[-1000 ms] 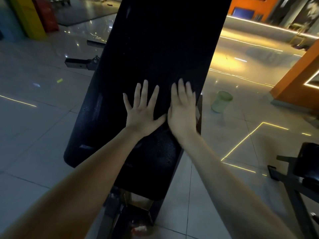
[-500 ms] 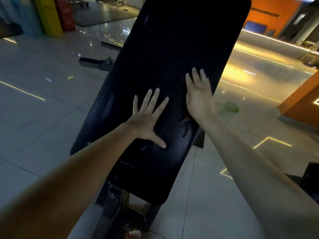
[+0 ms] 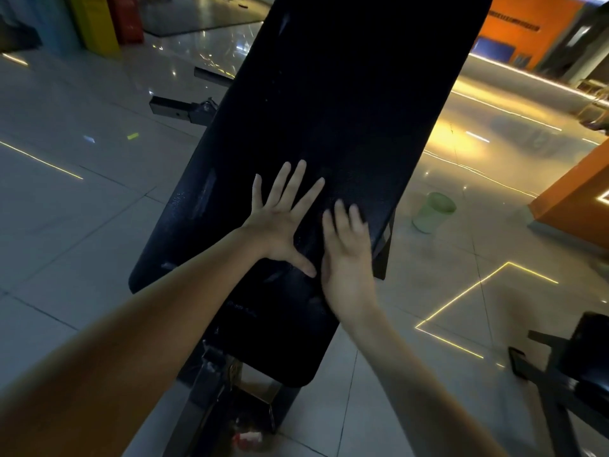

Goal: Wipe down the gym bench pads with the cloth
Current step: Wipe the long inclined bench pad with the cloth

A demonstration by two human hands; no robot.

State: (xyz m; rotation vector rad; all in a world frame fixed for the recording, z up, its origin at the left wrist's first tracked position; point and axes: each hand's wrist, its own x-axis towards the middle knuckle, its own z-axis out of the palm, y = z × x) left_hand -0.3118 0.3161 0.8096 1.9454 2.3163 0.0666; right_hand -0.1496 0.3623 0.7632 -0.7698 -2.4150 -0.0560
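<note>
Black bench pad [image 3: 329, 94] lies under both palms: the left hand [image 3: 281, 222] presses flat with fingers spread wide, and the right hand [image 3: 349, 258] lies flat just beside its thumb, fingers straight and together. Right of the right hand, a pale green bucket [image 3: 433, 212] stands on the tiled floor [image 3: 82, 225].

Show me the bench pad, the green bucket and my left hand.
bench pad [image 3: 346, 94], head view, bare upper middle of the pad.
green bucket [image 3: 430, 219], head view, its side wall.
left hand [image 3: 280, 225], head view, back of hand.
</note>
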